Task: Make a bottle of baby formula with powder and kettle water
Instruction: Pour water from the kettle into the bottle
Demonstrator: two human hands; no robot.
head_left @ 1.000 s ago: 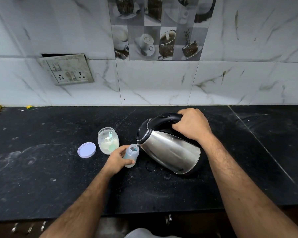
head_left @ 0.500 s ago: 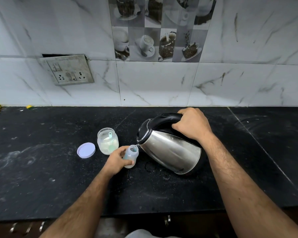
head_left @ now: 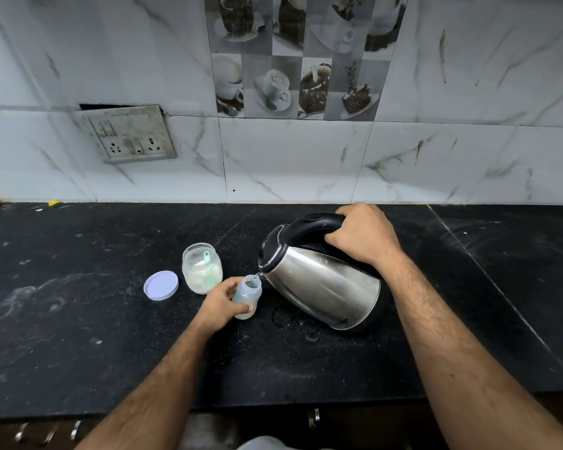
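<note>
The kettle (head_left: 322,280) is the thing to steer by: steel body, black lid and handle, tipped over to its left above the black counter (head_left: 78,336), spout down. The right hand (head_left: 363,237) has its fingers wrapped tight round the handle at the top rear. Right under the spout stands the bottle (head_left: 248,295), small and clear, upright on the counter, its open mouth touching or nearly touching the spout tip; a thin run of water seems to fall in, though it is hard to make out. The left hand (head_left: 223,302) curls round the bottle's lower half, thumb in front. Further left of the kettle, just beyond the bottle, sits the open jar (head_left: 202,267) of pale powder with a green scoop (head_left: 208,271) inside. Its lid (head_left: 161,285) lies flat beside it, farther left again
</note>
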